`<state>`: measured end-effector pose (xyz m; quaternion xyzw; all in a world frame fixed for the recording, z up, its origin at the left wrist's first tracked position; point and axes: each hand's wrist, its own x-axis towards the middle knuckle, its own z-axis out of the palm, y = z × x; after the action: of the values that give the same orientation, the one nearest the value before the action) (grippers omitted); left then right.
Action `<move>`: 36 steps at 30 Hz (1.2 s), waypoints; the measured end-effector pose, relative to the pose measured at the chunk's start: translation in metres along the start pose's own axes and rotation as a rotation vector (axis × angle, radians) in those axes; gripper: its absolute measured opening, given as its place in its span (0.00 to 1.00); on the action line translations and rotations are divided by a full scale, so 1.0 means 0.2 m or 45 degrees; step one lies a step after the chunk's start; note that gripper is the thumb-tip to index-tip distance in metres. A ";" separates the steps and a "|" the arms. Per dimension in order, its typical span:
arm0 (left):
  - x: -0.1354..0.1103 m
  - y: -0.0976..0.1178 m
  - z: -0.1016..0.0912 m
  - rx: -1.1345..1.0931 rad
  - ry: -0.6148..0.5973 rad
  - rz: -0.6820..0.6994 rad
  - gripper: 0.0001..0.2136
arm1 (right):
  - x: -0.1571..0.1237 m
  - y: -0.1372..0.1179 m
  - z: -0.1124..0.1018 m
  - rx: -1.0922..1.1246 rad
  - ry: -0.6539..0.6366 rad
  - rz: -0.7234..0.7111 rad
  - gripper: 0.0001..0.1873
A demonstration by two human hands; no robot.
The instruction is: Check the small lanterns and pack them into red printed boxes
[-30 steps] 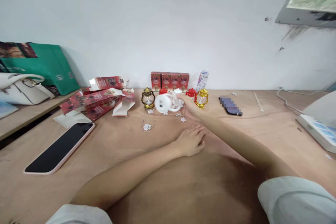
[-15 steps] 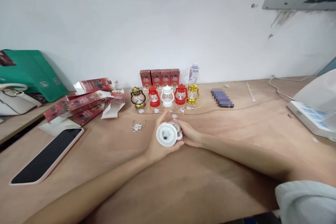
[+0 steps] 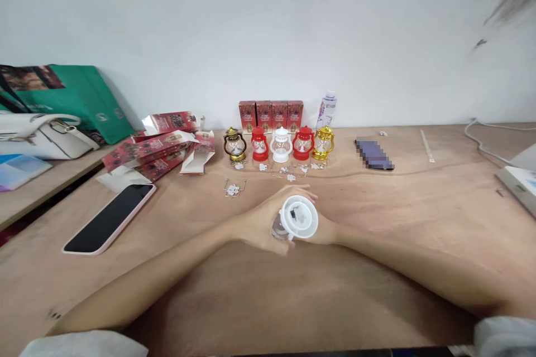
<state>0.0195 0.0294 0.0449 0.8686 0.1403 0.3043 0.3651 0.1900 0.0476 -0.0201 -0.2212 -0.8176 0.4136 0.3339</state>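
Observation:
A small white toy lantern is held over the middle of the wooden table, its round base turned toward me. My left hand is wrapped round its clear body from the left. My right hand holds it from the right, mostly hidden behind the base. Behind them stands a row of little lanterns: a dark gold one, a red one, a white one, another red one and a gold one.
Several red boxes and a bottle stand at the wall. Opened red cartons and a phone lie left. Small metal parts lie by the lanterns. A blurred dark item and a white device are right.
My right hand picked the white lantern up near the row and drew it toward me; my left hand rose from the table and closed on it. The lantern's base now faces me.

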 end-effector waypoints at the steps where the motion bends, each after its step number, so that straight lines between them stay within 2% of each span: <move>1: 0.00 -0.01 0.00 0.005 -0.044 -0.066 0.32 | 0.00 0.00 0.00 0.012 -0.006 -0.004 0.35; 4: 0.01 -0.02 -0.07 0.072 -0.160 -0.239 0.35 | 0.01 -0.01 0.00 0.140 0.009 0.074 0.25; 6: 0.01 -0.02 -0.18 0.209 -0.291 -0.345 0.36 | 0.02 -0.02 -0.01 0.243 0.032 0.158 0.20; 8: -0.01 -0.02 -0.34 0.458 -0.421 -0.499 0.28 | 0.03 -0.02 0.00 0.312 0.041 0.204 0.19; 9: -0.02 -0.03 -0.42 0.621 -0.360 -0.615 0.23 | 0.04 -0.02 0.00 0.337 0.049 0.210 0.19; 11: -0.06 -0.05 -0.55 0.965 -0.345 -0.880 0.16 | 0.04 -0.01 0.00 0.405 0.061 0.216 0.19; 12: -0.09 -0.07 -0.60 1.080 -0.361 -0.991 0.15 | 0.04 -0.01 0.01 0.438 0.063 0.213 0.20; 14: -0.13 -0.12 -0.65 1.129 -0.444 -1.122 0.12 | 0.05 -0.01 0.01 0.483 0.063 0.217 0.21; 16: -0.15 -0.18 -0.65 1.057 -0.496 -1.143 0.11 | 0.05 -0.01 0.01 0.483 0.049 0.223 0.21; 19: -0.17 -0.23 -0.62 1.012 -0.490 -1.120 0.11 | 0.05 -0.02 0.00 0.452 0.038 0.230 0.19; 23: -0.17 -0.23 -0.61 1.044 -0.472 -1.111 0.13 | 0.05 -0.04 0.00 0.438 0.045 0.254 0.19; 25: -0.17 -0.21 -0.63 1.053 -0.427 -1.087 0.14 | 0.05 -0.04 0.00 0.444 0.055 0.248 0.18; 29: -0.16 -0.19 -0.65 1.095 -0.244 -1.051 0.15 | 0.05 -0.03 0.00 0.438 0.071 0.227 0.17; 36: -0.16 -0.24 -0.62 1.158 -0.234 -1.077 0.17 | 0.05 -0.03 0.00 0.463 0.068 0.249 0.19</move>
<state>-0.0855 0.1153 0.0648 0.8290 0.5552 -0.0326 0.0584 0.1833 0.0508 -0.0125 -0.2464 -0.6950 0.5787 0.3483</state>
